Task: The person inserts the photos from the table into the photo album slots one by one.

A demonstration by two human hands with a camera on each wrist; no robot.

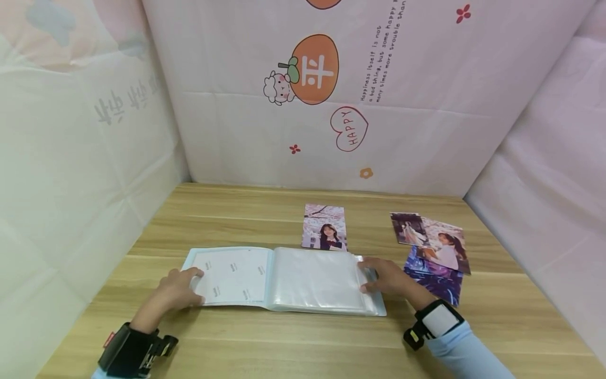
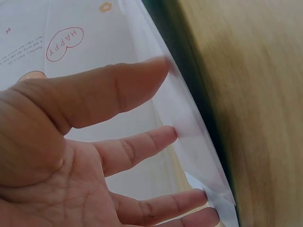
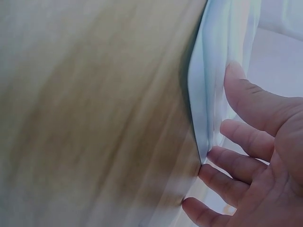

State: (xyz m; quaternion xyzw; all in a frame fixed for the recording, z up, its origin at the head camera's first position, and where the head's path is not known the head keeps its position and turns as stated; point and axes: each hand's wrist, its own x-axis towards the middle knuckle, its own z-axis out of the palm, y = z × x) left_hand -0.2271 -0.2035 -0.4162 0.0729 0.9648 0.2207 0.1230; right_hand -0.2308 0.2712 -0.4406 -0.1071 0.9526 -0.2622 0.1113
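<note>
A pale blue photo album [image 1: 271, 284] lies spread on the wooden table. Its left side shows a white sheet [image 1: 227, 279] with small grey print, and its right side a stack of clear plastic sleeves [image 1: 314, 279]. At the left edge, my left hand [image 1: 177, 288] touches the album with spread fingers; the left wrist view shows the thumb [image 2: 137, 85] and fingertips along that edge. My right hand [image 1: 385, 276] rests on the right edge of the sleeves. In the right wrist view its thumb [image 3: 246, 92] lies against the sleeves, with fingertips at the cover's edge.
One photo [image 1: 324, 227] of a person under blossoms lies just behind the album. To the right, beyond my right hand, several photos overlap, among them a purple-blue one [image 1: 437, 281] and a pink one [image 1: 447, 245]. White printed cloth [image 1: 236, 131] stands around the table.
</note>
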